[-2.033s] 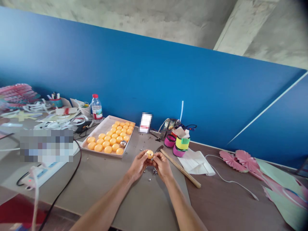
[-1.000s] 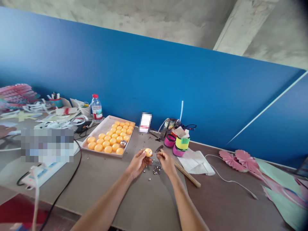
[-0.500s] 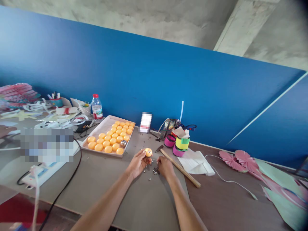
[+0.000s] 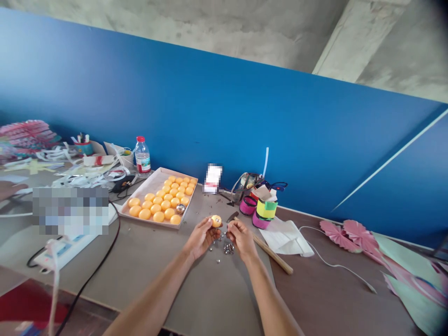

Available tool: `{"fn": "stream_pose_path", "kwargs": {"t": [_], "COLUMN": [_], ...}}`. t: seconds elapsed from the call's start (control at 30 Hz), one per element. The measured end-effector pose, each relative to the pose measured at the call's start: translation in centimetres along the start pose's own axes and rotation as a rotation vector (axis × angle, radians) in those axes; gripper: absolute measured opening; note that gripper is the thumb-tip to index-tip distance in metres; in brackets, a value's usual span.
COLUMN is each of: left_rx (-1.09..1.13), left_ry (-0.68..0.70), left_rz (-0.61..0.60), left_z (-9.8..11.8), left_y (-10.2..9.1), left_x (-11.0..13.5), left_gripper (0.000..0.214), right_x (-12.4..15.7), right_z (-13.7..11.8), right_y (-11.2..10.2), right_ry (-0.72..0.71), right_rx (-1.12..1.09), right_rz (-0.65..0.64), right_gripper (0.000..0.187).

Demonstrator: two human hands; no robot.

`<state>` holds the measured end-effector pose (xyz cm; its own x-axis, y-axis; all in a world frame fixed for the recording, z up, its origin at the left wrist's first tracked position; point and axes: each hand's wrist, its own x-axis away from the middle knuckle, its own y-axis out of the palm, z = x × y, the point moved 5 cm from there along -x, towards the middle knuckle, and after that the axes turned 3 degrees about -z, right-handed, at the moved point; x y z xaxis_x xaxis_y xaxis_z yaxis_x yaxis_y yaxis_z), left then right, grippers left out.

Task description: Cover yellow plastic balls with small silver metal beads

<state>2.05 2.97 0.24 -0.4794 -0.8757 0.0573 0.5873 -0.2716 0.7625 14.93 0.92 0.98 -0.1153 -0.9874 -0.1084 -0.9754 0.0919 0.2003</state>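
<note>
Hands busy with an orange ball over the worktop (image 4: 196, 289)

The left hand (image 4: 201, 237) grips the ball (image 4: 216, 220) in its fingers; the right hand (image 4: 241, 239) pinches something tiny just beside it. Studs (image 4: 228, 248) lie scattered beneath, a hammer (image 4: 261, 243) right, a tray (image 4: 154, 178) of balls left.

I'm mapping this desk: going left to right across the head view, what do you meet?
Power strip → bottle → tray of orange balls → left hand with ball → right hand → tape rolls → pink paper flowers.
</note>
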Motion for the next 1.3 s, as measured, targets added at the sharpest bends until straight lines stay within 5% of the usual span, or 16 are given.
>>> {"fn": "stream_pose_path", "kwargs": {"t": [0.3, 1.3], "left_rx": [0.012, -0.033], "left_ry": [-0.014, -0.019], "left_rz": [0.001, -0.039], "left_z": [-0.2, -0.7], "left_y": [0.1, 0.0], "left_x": [0.1, 0.1], "left_gripper": [0.015, 0.019], "right_x": [0.7, 0.4], "right_z": [-0.1, 1.1], "right_y": [1.3, 1.3], "right_ry": [0.099, 0.112], "right_rx": [-0.324, -0.127], "right_rz": [-0.090, 0.012], "right_gripper": [0.019, 0.019]}}
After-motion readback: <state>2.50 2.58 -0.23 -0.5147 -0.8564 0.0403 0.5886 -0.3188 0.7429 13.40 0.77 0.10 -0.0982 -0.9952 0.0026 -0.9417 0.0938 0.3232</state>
